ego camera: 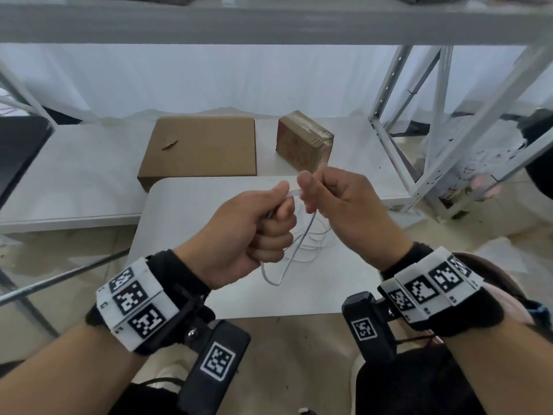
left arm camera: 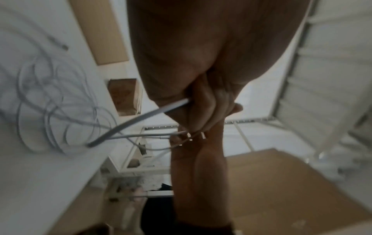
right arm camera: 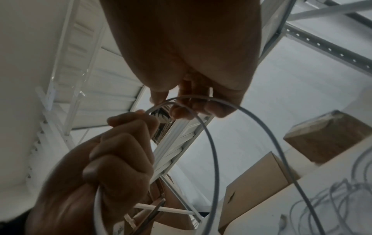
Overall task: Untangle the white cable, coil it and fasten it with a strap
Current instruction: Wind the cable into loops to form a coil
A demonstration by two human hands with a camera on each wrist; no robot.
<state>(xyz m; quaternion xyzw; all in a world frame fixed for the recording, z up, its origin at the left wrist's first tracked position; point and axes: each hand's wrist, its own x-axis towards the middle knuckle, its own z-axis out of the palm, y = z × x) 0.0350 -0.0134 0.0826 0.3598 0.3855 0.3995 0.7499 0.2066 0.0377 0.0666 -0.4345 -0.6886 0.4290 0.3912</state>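
Observation:
Both my hands are raised above the small white table (ego camera: 185,211), close together. My left hand (ego camera: 263,217) is a fist gripping the white cable (ego camera: 294,253), which hangs from it in a loop. My right hand (ego camera: 311,190) pinches a short stretch of the same cable between thumb and fingers. The rest of the cable lies in a loose tangle (left arm camera: 52,108) on the table below. In the right wrist view the cable (right arm camera: 213,159) arcs from my right fingertips (right arm camera: 181,112) past my left fist (right arm camera: 120,151). No strap shows clearly.
A flat cardboard box (ego camera: 200,148) and a small taped carton (ego camera: 302,142) sit on a low white shelf (ego camera: 74,181) behind the table. A white metal rack (ego camera: 419,121) stands at the right, with a shelf beam (ego camera: 269,22) overhead. A dark object (ego camera: 18,145) is at the far left.

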